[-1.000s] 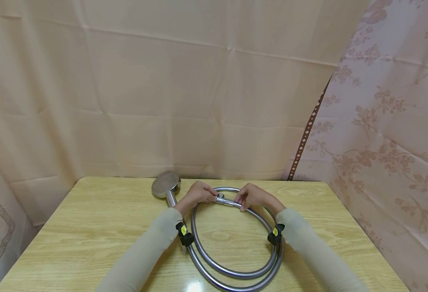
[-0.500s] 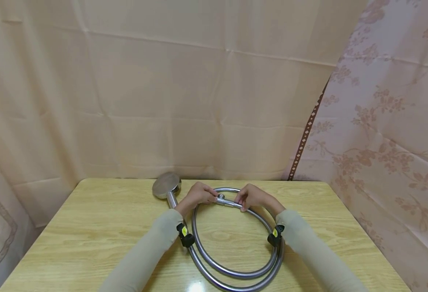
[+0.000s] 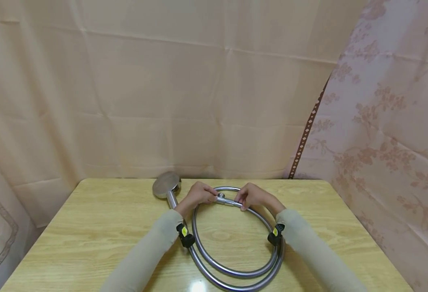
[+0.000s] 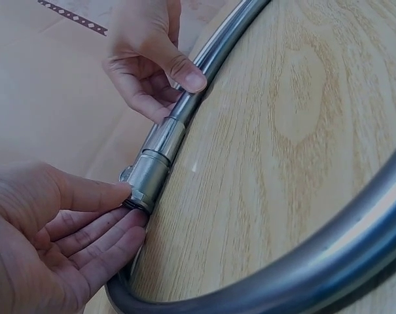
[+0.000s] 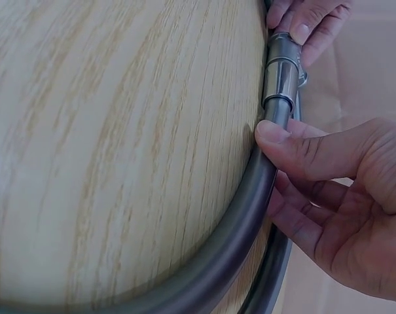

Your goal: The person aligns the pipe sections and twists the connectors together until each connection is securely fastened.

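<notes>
A silvery shower hose [image 3: 235, 275] lies coiled in loops on the wooden table. Its metal end fitting [image 4: 150, 171] spans the space between the two hands. With thumb and fingers, my left hand [image 3: 199, 194] pinches the far end of that fitting. My right hand [image 3: 254, 195] grips the hose just beyond the fitting, thumb on top and fingers beneath, as the right wrist view shows. A round chrome shower head [image 3: 165, 185] rests at the left of the coil. Its handle runs down behind my left wrist, which hides where it meets the hose.
The pale wooden table [image 3: 89, 227] extends to both sides of the coil. A beige curtain [image 3: 155, 101] hangs along its back edge. On the right hangs a pink flowered cloth [image 3: 389, 134]. Black wrist cameras are strapped over both sleeves.
Both hands keep their hold on the fitting and the hose, almost in the same place. The shower head and coil look unchanged; the view shifts very slightly.
</notes>
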The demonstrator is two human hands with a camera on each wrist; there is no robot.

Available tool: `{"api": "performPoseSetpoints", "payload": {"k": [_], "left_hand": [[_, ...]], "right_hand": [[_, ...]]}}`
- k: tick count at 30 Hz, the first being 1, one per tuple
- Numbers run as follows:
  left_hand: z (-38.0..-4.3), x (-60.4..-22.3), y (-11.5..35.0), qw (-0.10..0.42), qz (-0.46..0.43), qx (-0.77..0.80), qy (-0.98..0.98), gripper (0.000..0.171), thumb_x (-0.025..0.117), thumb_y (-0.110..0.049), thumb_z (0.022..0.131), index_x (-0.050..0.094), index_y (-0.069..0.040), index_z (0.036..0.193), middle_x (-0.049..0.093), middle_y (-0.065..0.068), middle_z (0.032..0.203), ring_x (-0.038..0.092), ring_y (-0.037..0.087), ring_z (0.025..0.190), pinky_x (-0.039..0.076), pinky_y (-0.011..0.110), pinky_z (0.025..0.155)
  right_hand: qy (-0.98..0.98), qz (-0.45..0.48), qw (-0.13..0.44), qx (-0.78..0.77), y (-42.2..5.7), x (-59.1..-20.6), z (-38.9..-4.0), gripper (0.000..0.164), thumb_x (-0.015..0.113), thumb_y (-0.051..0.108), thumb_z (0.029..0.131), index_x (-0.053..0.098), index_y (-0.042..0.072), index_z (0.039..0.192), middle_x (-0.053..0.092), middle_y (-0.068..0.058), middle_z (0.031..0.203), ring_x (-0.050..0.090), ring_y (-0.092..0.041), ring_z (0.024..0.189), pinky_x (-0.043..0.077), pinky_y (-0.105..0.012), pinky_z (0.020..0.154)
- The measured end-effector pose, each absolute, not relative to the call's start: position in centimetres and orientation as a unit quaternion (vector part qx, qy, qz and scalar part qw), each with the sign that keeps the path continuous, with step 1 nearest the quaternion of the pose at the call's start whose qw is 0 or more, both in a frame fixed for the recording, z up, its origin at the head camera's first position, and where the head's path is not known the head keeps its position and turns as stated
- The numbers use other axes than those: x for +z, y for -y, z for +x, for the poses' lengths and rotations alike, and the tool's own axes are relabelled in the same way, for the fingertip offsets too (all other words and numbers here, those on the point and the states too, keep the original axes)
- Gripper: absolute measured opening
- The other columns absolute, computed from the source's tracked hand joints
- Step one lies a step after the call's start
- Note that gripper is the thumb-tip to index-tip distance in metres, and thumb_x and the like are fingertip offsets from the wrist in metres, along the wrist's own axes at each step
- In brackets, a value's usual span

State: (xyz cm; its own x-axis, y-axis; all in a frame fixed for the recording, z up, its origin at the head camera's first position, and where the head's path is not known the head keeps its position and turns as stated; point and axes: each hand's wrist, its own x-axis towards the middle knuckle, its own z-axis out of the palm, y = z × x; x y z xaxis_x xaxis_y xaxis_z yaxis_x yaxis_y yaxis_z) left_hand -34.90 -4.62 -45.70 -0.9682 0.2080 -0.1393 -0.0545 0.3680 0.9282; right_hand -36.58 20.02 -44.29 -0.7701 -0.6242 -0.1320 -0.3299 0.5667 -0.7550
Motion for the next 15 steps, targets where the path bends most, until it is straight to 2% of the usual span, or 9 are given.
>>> {"api": "performPoseSetpoints", "payload": {"k": [8,11,15], "left_hand": [[-34.55,-45.79,4.41,0.109,0.052,0.559,-0.820,0.016,0.079,0.002,0.082,0.079,0.005,0.097,0.076,0.018,0.102,0.067,0.013,0.069,0.063,0.028,0.068],[-34.50,-45.81,4.32,0.112,0.053,0.563,-0.817,0.015,0.078,0.002,0.082,0.078,0.006,0.097,0.076,0.019,0.102,0.071,0.016,0.072,0.064,0.030,0.069],[-34.61,-45.63,4.25,0.108,0.049,0.563,-0.818,0.014,0.077,0.004,0.083,0.078,0.007,0.097,0.075,0.019,0.104,0.069,0.014,0.073,0.064,0.031,0.071]], "right_hand": [[-0.859,-0.258,0.219,-0.385,-20.12,-44.14,-36.51,0.025,0.078,-0.017,0.074,0.072,-0.014,0.098,0.069,-0.015,0.079,0.057,-0.008,0.070,0.051,-0.018,0.063],[-0.858,-0.245,0.234,-0.387,-20.16,-44.17,-36.61,0.025,0.078,-0.016,0.075,0.072,-0.013,0.099,0.068,-0.013,0.080,0.057,-0.009,0.071,0.051,-0.018,0.064],[-0.858,-0.241,0.236,-0.388,-20.19,-44.19,-36.85,0.027,0.077,-0.016,0.076,0.072,-0.012,0.102,0.068,-0.013,0.083,0.057,-0.010,0.074,0.051,-0.019,0.066]]}}
